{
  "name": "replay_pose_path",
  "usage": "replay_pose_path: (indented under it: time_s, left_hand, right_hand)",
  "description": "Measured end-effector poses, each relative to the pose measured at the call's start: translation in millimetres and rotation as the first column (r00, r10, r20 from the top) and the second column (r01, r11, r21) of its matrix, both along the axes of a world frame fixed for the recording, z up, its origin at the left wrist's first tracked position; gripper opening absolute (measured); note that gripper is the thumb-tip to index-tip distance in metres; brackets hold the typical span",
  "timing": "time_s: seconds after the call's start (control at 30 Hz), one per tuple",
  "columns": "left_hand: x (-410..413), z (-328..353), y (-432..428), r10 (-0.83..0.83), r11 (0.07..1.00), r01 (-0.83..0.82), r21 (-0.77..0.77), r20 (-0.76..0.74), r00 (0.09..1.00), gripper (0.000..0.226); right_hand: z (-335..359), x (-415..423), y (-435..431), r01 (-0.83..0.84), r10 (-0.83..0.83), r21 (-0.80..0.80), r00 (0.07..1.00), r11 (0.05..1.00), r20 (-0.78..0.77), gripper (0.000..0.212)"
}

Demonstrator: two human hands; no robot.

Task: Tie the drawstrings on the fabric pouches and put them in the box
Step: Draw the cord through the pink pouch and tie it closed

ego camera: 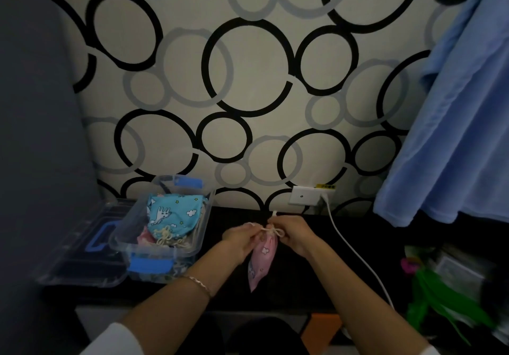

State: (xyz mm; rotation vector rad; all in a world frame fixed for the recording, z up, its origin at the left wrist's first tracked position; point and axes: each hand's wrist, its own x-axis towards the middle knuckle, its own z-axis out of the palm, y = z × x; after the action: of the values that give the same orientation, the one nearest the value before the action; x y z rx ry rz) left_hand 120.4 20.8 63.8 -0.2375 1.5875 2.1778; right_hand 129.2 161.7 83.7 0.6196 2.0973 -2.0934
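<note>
Here, both hands worked at center over the dark counter [316,272]. Left hand [239,240] and right hand [292,233] each had a narrow grip pinched on the cream drawstring [271,230] of the pink pouch [263,261], which hung down toward 6 o'clock. Clear box [165,250] at 9 o'clock held a blue pouch [173,217]; its lid [82,244] lay beside it. White cable [349,247] ran from the wall outlet [304,195] at 1 o'clock.

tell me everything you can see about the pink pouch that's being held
The pink pouch looks like soft printed fabric with small white cloud shapes. It hangs neck-up above the dark tabletop, body trailing down toward the person. Its neck is gathered by a cream drawstring showing loops. The left hand and right hand pinch the cord on either side. It is outside the clear box.
</note>
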Motion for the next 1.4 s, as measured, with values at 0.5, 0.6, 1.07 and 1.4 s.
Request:
replay_pose_path:
  time_s: [0.5, 0.6, 1.07, 1.4]
  left_hand:
    - [-17.4, -0.3, -15.3, -0.320, 0.861, 0.042, -0.507, -0.476, 0.819, 0.019]
    - [-15.9, 1.1, -12.9, -0.324, 0.874, 0.082, -0.480, -0.449, 0.833, 0.019]
    - [-22.3, 13.2, -34.6, -0.442, 0.896, 0.438, 0.073, 0.248, 0.862, 0.032]
    - [-19.9, 19.3, -35.7, -0.432, 0.892, 0.433, -0.127, 0.039, 0.901, 0.033]
  right_hand:
    - [13.5, 5.9, 5.5, -0.292, 0.398, 0.635, 0.917, 0.715, -0.027, 0.010]
    - [10.3, 9.9, 6.6, -0.222, 0.391, 0.693, 0.916, 0.686, -0.094, 0.019]
    - [27.0, 25.3, 1.0, -0.269, 0.734, 0.929, 0.679, 0.253, -0.003, 0.026]
    - [26.3, 21.8, 1.3, -0.323, 0.659, 0.894, 0.751, 0.310, 0.043, 0.025]
